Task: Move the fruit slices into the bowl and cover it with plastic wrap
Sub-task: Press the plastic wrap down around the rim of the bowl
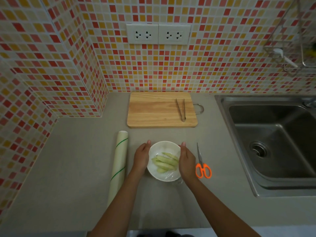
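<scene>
A white bowl stands on the grey counter near me, holding several pale green fruit slices. Clear plastic wrap lies over the bowl, wrinkled at its near rim and trailing onto the counter. My left hand presses flat against the bowl's left side with straight fingers. My right hand presses against the right side in the same way. The roll of plastic wrap lies lengthwise to the left of the bowl.
Orange-handled scissors lie right of the bowl. A wooden cutting board with metal tongs on it sits at the back by the tiled wall. A steel sink fills the right side. Two wall sockets sit above.
</scene>
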The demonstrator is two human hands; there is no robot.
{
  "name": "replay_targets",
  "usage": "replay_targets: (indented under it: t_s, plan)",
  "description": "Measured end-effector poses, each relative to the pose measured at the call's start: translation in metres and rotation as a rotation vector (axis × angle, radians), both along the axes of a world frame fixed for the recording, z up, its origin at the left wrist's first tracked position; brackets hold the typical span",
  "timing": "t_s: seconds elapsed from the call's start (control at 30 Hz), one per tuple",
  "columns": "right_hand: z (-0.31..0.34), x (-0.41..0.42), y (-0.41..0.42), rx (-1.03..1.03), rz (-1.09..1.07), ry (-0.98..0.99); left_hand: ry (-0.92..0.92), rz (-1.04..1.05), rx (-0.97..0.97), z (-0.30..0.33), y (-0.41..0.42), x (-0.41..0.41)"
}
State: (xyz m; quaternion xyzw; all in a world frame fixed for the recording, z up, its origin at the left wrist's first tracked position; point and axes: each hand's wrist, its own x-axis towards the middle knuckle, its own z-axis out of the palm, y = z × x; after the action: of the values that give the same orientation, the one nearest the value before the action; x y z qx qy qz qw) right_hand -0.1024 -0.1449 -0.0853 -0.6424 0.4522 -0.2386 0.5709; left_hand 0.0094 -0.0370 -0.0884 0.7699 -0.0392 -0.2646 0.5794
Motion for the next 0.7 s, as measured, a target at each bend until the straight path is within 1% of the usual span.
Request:
replay_targets:
  t_s: [0.23, 0.37, 0.7]
  plan:
    - [0.001, -0.001, -0.004, -0.025, 0.035, -0.011, 0.055, 0.030, -0.007, 0.002, 0.002, 0.002]
    - [0.002, -0.001, -0.003, -0.032, 0.033, -0.004, 0.018, -0.013, 0.051, 0.004, 0.007, 0.004]
    - [0.002, 0.000, -0.006, -0.058, 0.053, 0.024, -0.087, -0.221, 0.042, 0.008, 0.021, 0.007]
